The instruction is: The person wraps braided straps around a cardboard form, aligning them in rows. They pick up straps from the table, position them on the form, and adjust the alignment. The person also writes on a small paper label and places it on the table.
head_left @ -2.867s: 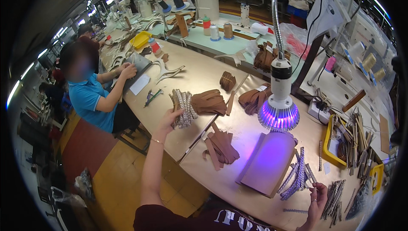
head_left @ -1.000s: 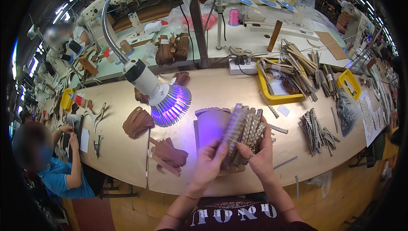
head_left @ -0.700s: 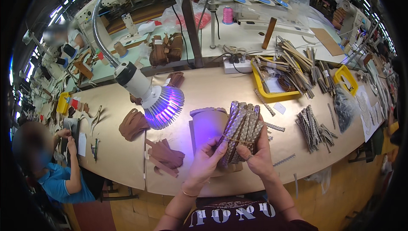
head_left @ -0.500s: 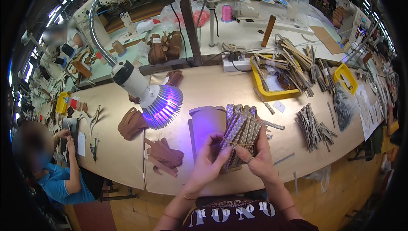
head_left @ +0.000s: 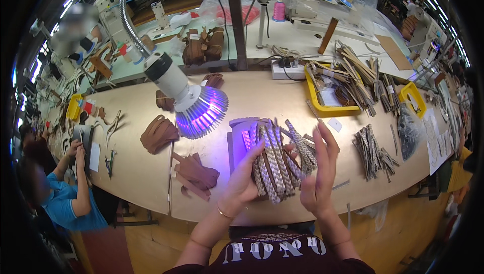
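Observation:
A bundle of braided straps [head_left: 272,165], silvery-beige with brown edges, stands loosely fanned out in front of me. My left hand [head_left: 243,179] is closed round its left side, the thumb lying across the straps. To the right, my right hand [head_left: 320,173] is open with fingers stretched upward, beside the bundle's right-hand straps; it holds nothing that I can see. Some straps [head_left: 302,148] lean away to the right, between the bundle and that hand. Behind the bundle is a brown panel [head_left: 236,145] with a scalloped top edge, lit purple by the lamp [head_left: 201,112].
Brown strap bundles [head_left: 159,134] lie left of me. Another braided bundle [head_left: 369,153] lies right, near a yellow tray [head_left: 315,100] heaped with thin strips. The lamp hangs low over the table. At the far left a co-worker in a blue shirt [head_left: 70,201] sits handling something.
My right hand has come off the bundle and opened to its right. The straps, pressed together with a thin tie round them before, are now looser and fanned; the tie no longer shows.

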Motion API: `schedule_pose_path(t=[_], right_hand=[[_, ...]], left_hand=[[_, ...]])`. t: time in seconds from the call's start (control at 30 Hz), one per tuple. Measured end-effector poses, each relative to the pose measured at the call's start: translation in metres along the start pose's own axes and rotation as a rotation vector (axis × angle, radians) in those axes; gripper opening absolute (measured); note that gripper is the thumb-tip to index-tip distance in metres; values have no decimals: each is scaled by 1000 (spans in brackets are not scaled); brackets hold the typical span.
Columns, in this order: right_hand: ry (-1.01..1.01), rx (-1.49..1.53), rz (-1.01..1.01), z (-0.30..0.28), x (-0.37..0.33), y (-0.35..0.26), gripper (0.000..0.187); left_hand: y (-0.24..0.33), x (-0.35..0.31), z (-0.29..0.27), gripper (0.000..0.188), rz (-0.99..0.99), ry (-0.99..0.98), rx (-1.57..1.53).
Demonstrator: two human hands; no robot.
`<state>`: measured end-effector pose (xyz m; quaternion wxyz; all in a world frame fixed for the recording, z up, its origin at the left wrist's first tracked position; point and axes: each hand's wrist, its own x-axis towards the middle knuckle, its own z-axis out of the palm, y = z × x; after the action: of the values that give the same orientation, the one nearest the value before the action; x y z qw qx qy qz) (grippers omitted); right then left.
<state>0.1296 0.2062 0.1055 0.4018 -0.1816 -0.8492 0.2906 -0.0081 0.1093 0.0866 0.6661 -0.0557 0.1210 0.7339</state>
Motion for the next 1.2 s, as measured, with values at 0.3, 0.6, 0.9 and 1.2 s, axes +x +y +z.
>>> schedule_pose_path(t=[0.3,0.6,0.9,1.2], right_hand=[[353,-309,-357,46,-23,9,69],[188,18,-248,5,-19,-5,30],[-228,-57,-76,-28,18,-10,26],[-392,-106,-143,-32,17,-12,19]], left_hand=[[-26,-5,14,40,180,104,383],[-20,-16,7,37,269,63,646],[-19,-25,12,38,61,147,1106],[-21,-19,9,38,26,238,1168]])
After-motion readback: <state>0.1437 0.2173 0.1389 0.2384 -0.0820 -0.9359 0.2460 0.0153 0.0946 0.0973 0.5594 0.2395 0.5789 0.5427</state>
